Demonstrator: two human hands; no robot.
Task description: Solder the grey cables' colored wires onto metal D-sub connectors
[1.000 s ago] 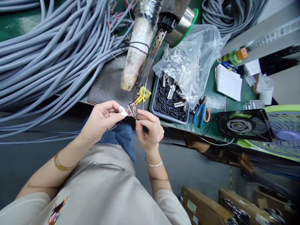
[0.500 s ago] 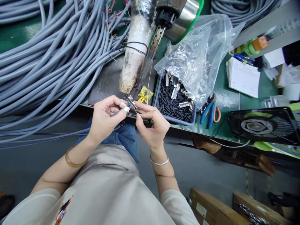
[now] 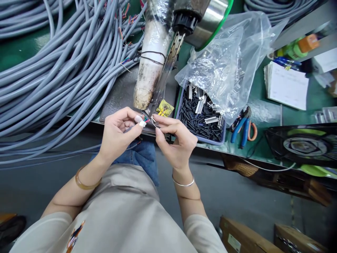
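The left hand [image 3: 118,130] is nearly shut, its thumb and first finger pinching the coloured wires [image 3: 145,119] by a small metal pin connector [image 3: 146,113]. That connector is between the two hands, just over the near edge of the dark mat [image 3: 118,93] and under the low end of the soldering iron [image 3: 174,52]. I can't tell if the iron touches it. The right hand [image 3: 177,138] is partly curled. Its thumb and middle finger seem to nip a thin pale wire [image 3: 154,123], with the pointing finger close to the connector's end. The small grip with just the tips is likely because these bits are so tiny, and it lets the eyes see the pins. The iron points down from above, maybe so no hand has to hold it. The tray [image 3: 224,136] of little black tubes [image 3: 191,121] and more connectors [image 3: 211,120] is beside the right hand, probably so they are easy to grab. The grey cables [image 3: 65,80] lie in a big heap on the left, perhaps to be out of the way.
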